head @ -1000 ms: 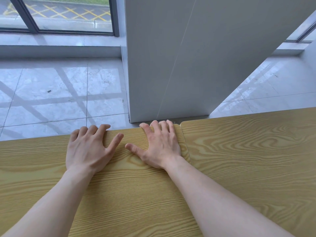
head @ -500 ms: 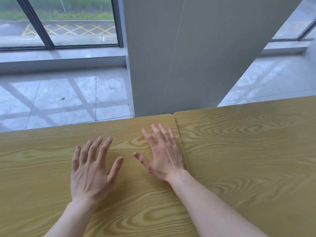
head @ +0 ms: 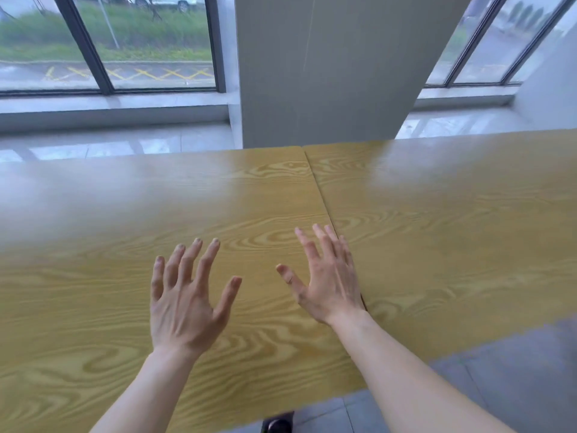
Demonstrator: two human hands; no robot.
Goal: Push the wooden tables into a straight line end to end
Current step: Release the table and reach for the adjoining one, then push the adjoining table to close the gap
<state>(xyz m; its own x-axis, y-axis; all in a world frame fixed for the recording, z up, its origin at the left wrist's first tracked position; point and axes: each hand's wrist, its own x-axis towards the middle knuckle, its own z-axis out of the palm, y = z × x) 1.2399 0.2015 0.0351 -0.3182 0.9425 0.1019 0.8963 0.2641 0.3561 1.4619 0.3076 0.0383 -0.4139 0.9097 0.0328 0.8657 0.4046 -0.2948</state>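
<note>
Office-like hall: tall windows [head: 140, 42], tiled floor [head: 515, 385].

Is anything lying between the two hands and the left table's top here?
Nothing visible. The left hand and right hand, fingers spread, are over the bare left table, right beside its seam with the right table.

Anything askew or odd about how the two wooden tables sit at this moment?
Nothing stands out. The left table and right table butt together along a thin seam, their far edges roughly in line. The near edges look stepped, possibly lens distortion. Both hands, left hand and right hand, are open, gripping nothing.
</note>
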